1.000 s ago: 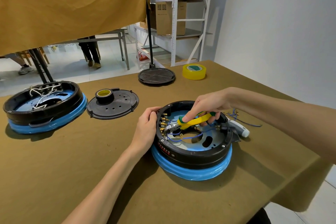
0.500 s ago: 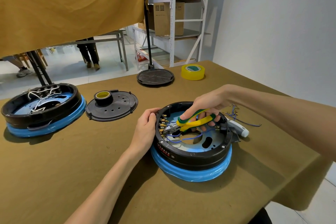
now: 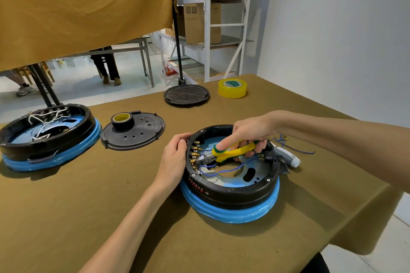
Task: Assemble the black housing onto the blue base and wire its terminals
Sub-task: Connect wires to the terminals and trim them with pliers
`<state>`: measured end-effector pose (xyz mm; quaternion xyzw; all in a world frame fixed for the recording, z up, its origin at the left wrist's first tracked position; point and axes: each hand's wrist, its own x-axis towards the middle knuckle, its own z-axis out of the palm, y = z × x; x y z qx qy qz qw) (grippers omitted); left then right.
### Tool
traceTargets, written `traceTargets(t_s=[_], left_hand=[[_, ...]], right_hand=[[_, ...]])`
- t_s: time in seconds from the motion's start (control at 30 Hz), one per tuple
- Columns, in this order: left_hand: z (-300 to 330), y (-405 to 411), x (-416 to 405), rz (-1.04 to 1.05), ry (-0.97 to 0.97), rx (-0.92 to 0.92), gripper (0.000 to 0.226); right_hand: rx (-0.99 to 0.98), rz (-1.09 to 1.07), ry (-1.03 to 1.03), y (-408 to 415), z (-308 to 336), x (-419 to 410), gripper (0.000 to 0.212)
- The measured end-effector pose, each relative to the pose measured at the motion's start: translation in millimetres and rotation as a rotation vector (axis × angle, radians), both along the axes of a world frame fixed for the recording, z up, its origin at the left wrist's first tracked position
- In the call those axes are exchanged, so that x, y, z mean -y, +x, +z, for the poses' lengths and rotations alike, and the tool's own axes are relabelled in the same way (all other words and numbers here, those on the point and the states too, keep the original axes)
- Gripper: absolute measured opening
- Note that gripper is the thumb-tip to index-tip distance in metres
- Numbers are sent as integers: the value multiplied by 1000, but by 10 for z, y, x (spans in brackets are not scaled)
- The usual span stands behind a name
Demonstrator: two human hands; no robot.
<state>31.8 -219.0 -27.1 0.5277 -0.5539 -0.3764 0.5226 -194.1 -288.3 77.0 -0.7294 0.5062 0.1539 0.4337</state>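
Observation:
A round black housing (image 3: 230,190) sits on a blue base (image 3: 230,213) in front of me. Brass terminals (image 3: 195,153) line its inner left wall, and blue wires (image 3: 224,169) lie across its floor. My left hand (image 3: 174,159) grips the housing's left rim. My right hand (image 3: 246,134) holds yellow-and-green pliers (image 3: 233,152) inside the housing, their jaws pointing left at the terminals with a blue wire at the tip.
A second housing on a blue base (image 3: 47,137) with white wires sits far left. A black lid (image 3: 135,132) carries a tape roll (image 3: 122,118). Another lid (image 3: 186,95) and yellow tape (image 3: 232,88) lie further back. A white tool (image 3: 286,157) and loose blue wires (image 3: 295,147) lie right of the housing.
The pliers' jaws have shifted slightly left and down toward the terminals. My left hand stays on the rim.

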Motion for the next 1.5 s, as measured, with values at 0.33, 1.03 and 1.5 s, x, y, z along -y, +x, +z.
traceTargets(t_s=[0.33, 1.03, 1.5], left_hand=[[22, 1, -15, 0, 12, -10, 30], [63, -114, -19, 134, 65, -74, 25], [47, -94, -11, 115, 41, -51, 21]], right_hand=[[10, 48, -56, -54, 103, -48, 68], [-448, -859, -1025, -1505, -899, -149, 82], [-154, -455, -1195, -1352, -952, -60, 28]])
